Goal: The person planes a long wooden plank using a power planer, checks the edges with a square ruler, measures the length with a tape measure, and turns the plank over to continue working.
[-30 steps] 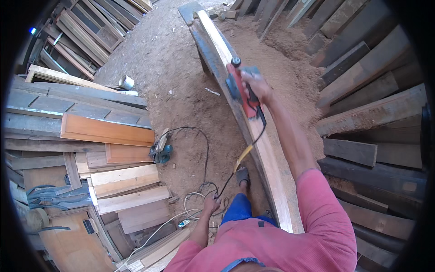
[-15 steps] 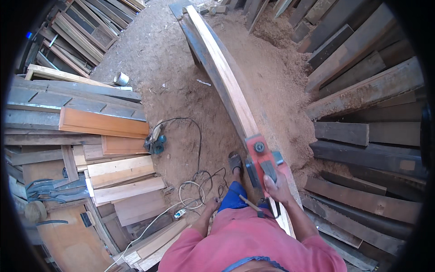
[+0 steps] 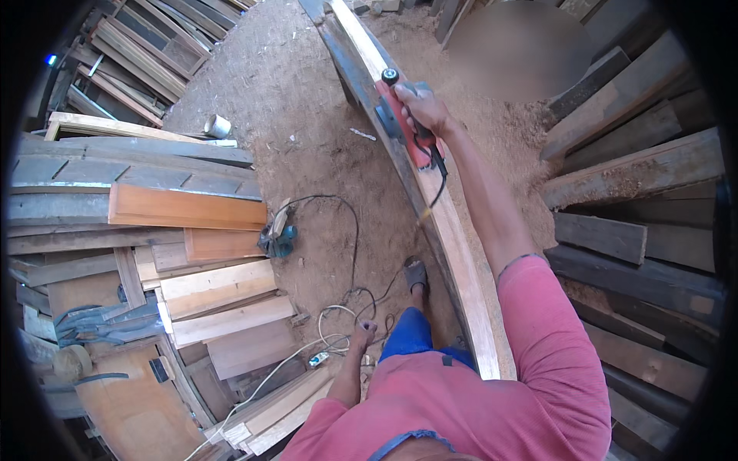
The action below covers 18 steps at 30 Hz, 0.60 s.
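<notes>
My right hand [image 3: 424, 109] is wrapped round the handle of a red electric hand planer [image 3: 425, 156], arm stretched far forward. The planer sits on a long pale wooden board [image 3: 461, 269], toward its far end. A black power cord [image 3: 443, 184] hangs from the tool's rear. Under the board runs a long narrow bench [image 3: 350, 65] with a bluish-grey edge. My left hand [image 3: 365, 332] hangs low by my left side, fingers curled closed, above loose cords on the ground; whether anything is inside is hidden.
A second power tool, teal [image 3: 280, 240], lies at the left beside stacked boards [image 3: 223, 288] and an orange-brown panel [image 3: 184, 207]. A pale cable [image 3: 265, 378] with a socket strip [image 3: 318, 358] crosses the floor. Timber planks [image 3: 638, 177] line the right. Sawdust covers the ground; a blurred patch hides the upper right.
My right hand has pushed the planer forward along the board, from close to my body to near the far end. My left hand has shifted slightly and stays low.
</notes>
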{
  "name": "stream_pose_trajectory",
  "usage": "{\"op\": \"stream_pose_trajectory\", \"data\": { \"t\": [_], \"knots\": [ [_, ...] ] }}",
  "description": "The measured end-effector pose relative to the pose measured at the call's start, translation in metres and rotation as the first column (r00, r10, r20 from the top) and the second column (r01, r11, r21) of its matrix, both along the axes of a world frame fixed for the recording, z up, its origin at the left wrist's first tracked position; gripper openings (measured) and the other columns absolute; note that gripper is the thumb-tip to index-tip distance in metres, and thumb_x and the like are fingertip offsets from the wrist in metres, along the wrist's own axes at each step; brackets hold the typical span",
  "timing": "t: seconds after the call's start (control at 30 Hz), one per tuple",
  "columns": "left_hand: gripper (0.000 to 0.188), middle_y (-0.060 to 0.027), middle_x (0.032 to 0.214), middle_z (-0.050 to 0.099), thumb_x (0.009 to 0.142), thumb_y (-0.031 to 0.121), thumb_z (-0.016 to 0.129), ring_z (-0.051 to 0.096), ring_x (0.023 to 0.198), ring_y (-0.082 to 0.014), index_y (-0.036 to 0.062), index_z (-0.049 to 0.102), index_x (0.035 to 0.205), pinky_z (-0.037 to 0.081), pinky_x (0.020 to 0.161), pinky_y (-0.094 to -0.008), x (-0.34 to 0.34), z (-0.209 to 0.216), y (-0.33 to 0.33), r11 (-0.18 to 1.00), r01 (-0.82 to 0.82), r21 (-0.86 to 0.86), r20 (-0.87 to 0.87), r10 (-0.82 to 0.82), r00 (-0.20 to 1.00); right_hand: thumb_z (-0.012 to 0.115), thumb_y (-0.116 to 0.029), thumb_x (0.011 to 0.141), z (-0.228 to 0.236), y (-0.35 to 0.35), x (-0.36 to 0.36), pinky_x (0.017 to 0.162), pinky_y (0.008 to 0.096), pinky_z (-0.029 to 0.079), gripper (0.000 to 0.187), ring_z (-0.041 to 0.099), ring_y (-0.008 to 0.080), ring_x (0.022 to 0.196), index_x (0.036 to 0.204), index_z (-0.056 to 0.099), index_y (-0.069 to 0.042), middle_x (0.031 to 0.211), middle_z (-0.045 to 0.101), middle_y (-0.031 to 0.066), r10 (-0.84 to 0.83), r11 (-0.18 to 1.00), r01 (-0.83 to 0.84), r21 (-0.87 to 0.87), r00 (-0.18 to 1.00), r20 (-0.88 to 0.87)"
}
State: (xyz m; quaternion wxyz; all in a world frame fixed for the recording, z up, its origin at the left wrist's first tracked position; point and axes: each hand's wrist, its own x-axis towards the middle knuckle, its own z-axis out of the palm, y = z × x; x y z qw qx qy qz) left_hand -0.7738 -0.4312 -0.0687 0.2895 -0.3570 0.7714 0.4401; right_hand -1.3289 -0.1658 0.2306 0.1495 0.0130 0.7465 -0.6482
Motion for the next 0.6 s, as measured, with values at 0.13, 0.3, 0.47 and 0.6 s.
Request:
{"op": "stream_pose_trajectory", "data": {
  "t": [0.13, 0.3, 0.47, 0.6],
  "knots": [
    [0.027, -0.0063, 0.082, 0.069, 0.088, 0.028, 0.069, 0.062, 0.078, -0.0148, 0.0013, 0.069, 0.090, 0.050, 0.071, -0.0341, 0.019, 0.003, -0.018, 1.000, -0.004, 0.015, 0.018, 0.004, 1.000, 0.056, -0.041, 0.101, -0.012, 0.004, 0.028, 0.047, 0.0230, 0.042, 0.035, 0.050, 0.0067, 0.054, 0.110, 0.064, -0.009, 0.072, 0.054, -0.0037, 0.038, 0.989, -0.026, -0.147, 0.996, 0.084],
    [0.027, -0.0077, 0.084, 0.070, 0.086, 0.028, 0.069, 0.064, 0.080, -0.0170, 0.0021, 0.070, 0.093, 0.050, 0.073, -0.0350, 0.030, 0.005, -0.004, 0.999, 0.020, -0.039, 0.101, -0.016, 0.995, 0.060, -0.042, 0.099, -0.016, 0.041, 0.135, 0.047, 0.0244, 0.041, 0.037, 0.052, 0.0054, 0.057, 0.104, 0.061, -0.005, 0.075, 0.055, -0.0011, 0.017, 0.986, -0.001, -0.169, 0.996, 0.089],
    [0.027, -0.0108, 0.088, 0.073, 0.086, 0.031, 0.067, 0.067, 0.081, -0.0208, 0.0054, 0.072, 0.094, 0.051, 0.074, -0.0371, 0.013, 0.029, 0.039, 0.965, 0.241, -0.104, 0.105, -0.230, 0.968, 0.055, -0.038, 0.100, -0.015, 0.103, 0.318, 0.058, 0.0302, 0.044, 0.035, 0.051, 0.0109, 0.063, 0.115, 0.059, -0.006, 0.073, 0.054, 0.0013, 0.053, 0.995, -0.047, 0.083, 0.996, -0.073],
    [0.027, -0.0110, 0.089, 0.073, 0.087, 0.033, 0.064, 0.068, 0.081, -0.0216, 0.0075, 0.072, 0.093, 0.051, 0.073, -0.0383, -0.010, 0.041, 0.073, 0.922, 0.379, -0.075, 0.112, -0.370, 0.922, 0.060, -0.044, 0.092, -0.001, 0.155, 0.475, 0.085, 0.0398, 0.051, 0.057, 0.065, 0.0283, 0.093, 0.127, 0.053, 0.000, 0.101, 0.065, 0.0167, 0.079, 0.984, -0.074, 0.159, 0.996, -0.028]
  ]
}}
